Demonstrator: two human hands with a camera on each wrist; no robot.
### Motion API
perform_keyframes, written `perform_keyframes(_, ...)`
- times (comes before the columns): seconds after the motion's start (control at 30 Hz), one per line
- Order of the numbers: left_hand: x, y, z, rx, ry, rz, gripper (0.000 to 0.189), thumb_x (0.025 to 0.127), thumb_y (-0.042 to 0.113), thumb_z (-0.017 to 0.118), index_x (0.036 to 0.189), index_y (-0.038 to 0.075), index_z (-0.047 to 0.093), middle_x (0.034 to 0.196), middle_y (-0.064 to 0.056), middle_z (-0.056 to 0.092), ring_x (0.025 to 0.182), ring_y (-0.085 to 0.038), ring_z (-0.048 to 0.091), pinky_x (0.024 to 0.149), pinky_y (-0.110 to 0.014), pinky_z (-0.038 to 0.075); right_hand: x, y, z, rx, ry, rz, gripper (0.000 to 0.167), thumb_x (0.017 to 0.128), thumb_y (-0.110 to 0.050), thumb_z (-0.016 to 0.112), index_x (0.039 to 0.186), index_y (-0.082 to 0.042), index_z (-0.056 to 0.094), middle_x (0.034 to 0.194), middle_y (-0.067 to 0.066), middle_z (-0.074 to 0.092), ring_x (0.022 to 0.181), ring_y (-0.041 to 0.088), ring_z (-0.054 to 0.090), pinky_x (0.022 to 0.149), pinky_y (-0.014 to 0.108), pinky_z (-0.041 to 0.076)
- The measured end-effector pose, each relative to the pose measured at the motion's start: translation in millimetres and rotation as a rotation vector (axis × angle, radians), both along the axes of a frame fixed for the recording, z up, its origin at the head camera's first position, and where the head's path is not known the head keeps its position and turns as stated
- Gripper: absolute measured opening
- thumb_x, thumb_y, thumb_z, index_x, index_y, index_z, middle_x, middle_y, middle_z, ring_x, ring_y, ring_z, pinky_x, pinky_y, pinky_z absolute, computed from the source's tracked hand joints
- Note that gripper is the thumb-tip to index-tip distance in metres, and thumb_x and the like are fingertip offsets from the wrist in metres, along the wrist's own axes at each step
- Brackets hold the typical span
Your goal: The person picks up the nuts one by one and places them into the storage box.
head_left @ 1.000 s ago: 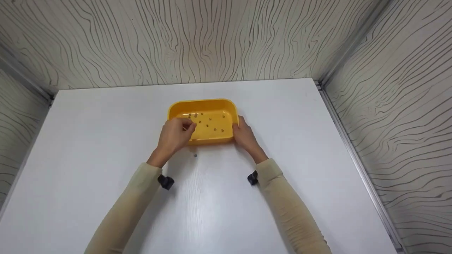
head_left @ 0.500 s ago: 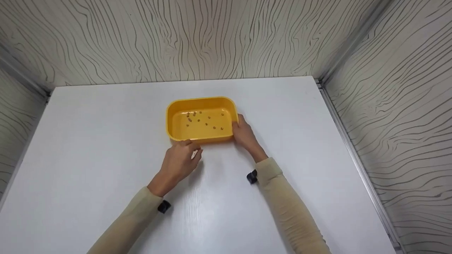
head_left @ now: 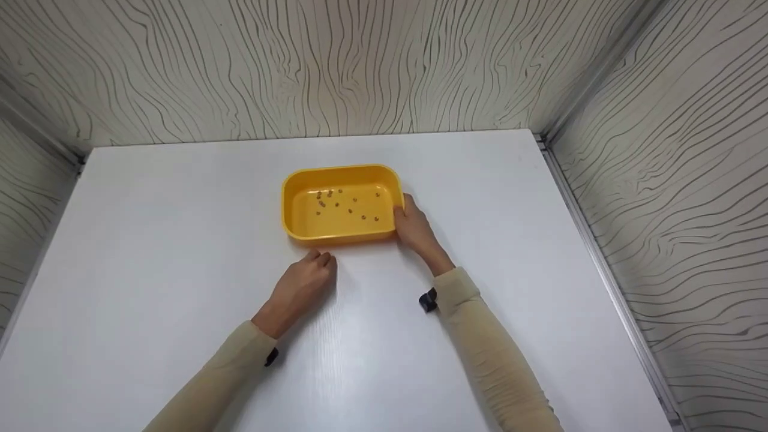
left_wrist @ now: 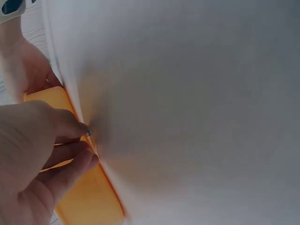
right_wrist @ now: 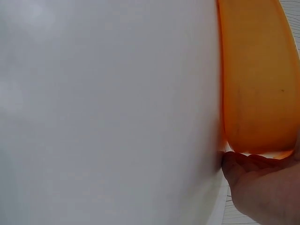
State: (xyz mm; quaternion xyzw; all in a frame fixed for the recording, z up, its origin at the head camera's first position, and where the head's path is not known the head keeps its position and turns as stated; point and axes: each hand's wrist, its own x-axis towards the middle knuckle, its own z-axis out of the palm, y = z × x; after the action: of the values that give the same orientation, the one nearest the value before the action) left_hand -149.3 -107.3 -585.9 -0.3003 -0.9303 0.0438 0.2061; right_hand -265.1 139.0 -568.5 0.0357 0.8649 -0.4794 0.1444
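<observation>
A yellow rectangular tray [head_left: 342,234] stands on the white table, with several tiny brownish pieces [head_left: 337,204] scattered over its floor. My right hand [head_left: 415,228] grips the tray's right end; in the right wrist view, fingers lie against the outer wall of the tray [right_wrist: 260,84]. My left hand [head_left: 303,287] is low at the table just in front of the tray's near wall, fingers curled. In the left wrist view, a tiny grey metallic piece [left_wrist: 88,133] shows at the thumb tip, between thumb and forefinger. The head view hides that piece behind the left hand.
The white table [head_left: 180,240] extends on every side of the tray. A wood-grain patterned panel [head_left: 336,66] rises behind its back edge, and another panel [head_left: 684,180] stands along the right. A metal rail [head_left: 618,288] follows the table's right edge.
My left hand has come out of the tray toward me and down to the table, over the spot where a small loose piece lay. The right hand still holds the tray.
</observation>
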Motion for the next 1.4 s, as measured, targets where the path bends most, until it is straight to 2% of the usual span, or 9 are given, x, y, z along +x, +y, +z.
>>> perform_keyframes(0.13, 1.2, 0.3, -1.4, -0.089, 0.077, -0.028, 0.013, 0.081, -0.009, 0.079, 0.089, 0.0, 0.077, 0.079, -0.006, 0.071, 0.078, -0.02, 0.062, 0.064, -0.023, 0.058, -0.2, 0, -0.4, -0.011, -0.004, 0.012, 0.053, 0.111, -0.032, 0.033, 0.162, -0.017, 0.031, 0.153, 0.007, 0.056, 0.13, 0.02, 0.055, 0.126, 0.045, 0.038)
perform_keyframes(0.47, -0.5, 0.0, -2.1, -0.136, 0.186, -0.098, 0.012, 0.078, -0.008, 0.077, 0.077, 0.003, 0.077, 0.069, -0.005, 0.069, 0.069, -0.018, 0.058, 0.064, -0.023, 0.053, -1.5, 0, -0.4, -0.012, -0.018, 0.004, 0.053, 0.112, -0.033, 0.032, 0.162, -0.016, 0.031, 0.155, 0.006, 0.054, 0.135, 0.02, 0.053, 0.127, 0.045, 0.037)
perform_keyframes(0.83, 1.0, -3.0, -4.5, -0.173, 0.2, -0.14, 0.013, 0.076, -0.009, 0.081, 0.079, 0.003, 0.077, 0.071, -0.006, 0.069, 0.069, -0.017, 0.054, 0.063, -0.023, 0.051, -0.2, 0, -0.9, -0.01, -0.006, 0.004, 0.052, 0.112, -0.032, 0.032, 0.161, -0.016, 0.032, 0.151, 0.007, 0.057, 0.13, 0.022, 0.056, 0.125, 0.044, 0.04)
perform_keyframes(1.0, 1.4, -6.0, -4.5, -0.188, 0.221, -0.161, 0.013, 0.077, -0.008, 0.081, 0.078, 0.003, 0.075, 0.07, -0.006, 0.066, 0.07, -0.017, 0.053, 0.066, -0.022, 0.049, 0.3, 1, -0.8, -0.012, -0.005, 0.001, 0.051, 0.111, -0.033, 0.031, 0.16, -0.018, 0.033, 0.133, 0.007, 0.063, 0.114, 0.022, 0.058, 0.112, 0.041, 0.046)
perform_keyframes(1.07, 1.8, -7.3, -3.1, -0.185, 0.201, -0.163, 0.013, 0.077, -0.008, 0.081, 0.079, 0.003, 0.075, 0.072, -0.006, 0.066, 0.071, -0.018, 0.054, 0.069, -0.023, 0.048, 0.9, 1, -0.4, -0.015, -0.009, 0.0, 0.051, 0.111, -0.034, 0.031, 0.16, -0.018, 0.033, 0.127, 0.007, 0.063, 0.109, 0.022, 0.058, 0.106, 0.039, 0.047)
perform_keyframes(1.13, 2.5, -8.4, -1.0, -0.155, 0.151, -0.157, 0.014, 0.076, -0.009, 0.081, 0.08, 0.003, 0.074, 0.073, -0.006, 0.066, 0.073, -0.02, 0.055, 0.07, -0.024, 0.049, 1.0, 1, -0.3, -0.013, -0.008, 0.003, 0.052, 0.111, -0.034, 0.03, 0.16, -0.018, 0.032, 0.127, 0.006, 0.063, 0.108, 0.021, 0.058, 0.105, 0.039, 0.047)
perform_keyframes(1.3, 4.1, -9.5, 8.1, -0.024, -0.026, -0.13, 0.019, 0.076, -0.014, 0.079, 0.085, 0.002, 0.074, 0.08, -0.007, 0.068, 0.079, -0.023, 0.058, 0.072, -0.027, 0.053, 1.0, 1, -0.5, -0.022, -0.007, 0.001, 0.053, 0.111, -0.034, 0.031, 0.162, -0.019, 0.031, 0.135, 0.005, 0.062, 0.115, 0.021, 0.058, 0.112, 0.041, 0.046)
perform_keyframes(1.4, 4.4, -9.2, 13.8, 0.027, -0.09, -0.123, 0.021, 0.076, -0.015, 0.079, 0.089, 0.001, 0.076, 0.082, -0.009, 0.07, 0.081, -0.024, 0.059, 0.074, -0.028, 0.055, 0.7, 1, -0.9, -0.026, -0.008, -0.001, 0.053, 0.111, -0.033, 0.031, 0.162, -0.019, 0.031, 0.139, 0.005, 0.061, 0.118, 0.021, 0.057, 0.115, 0.043, 0.045)
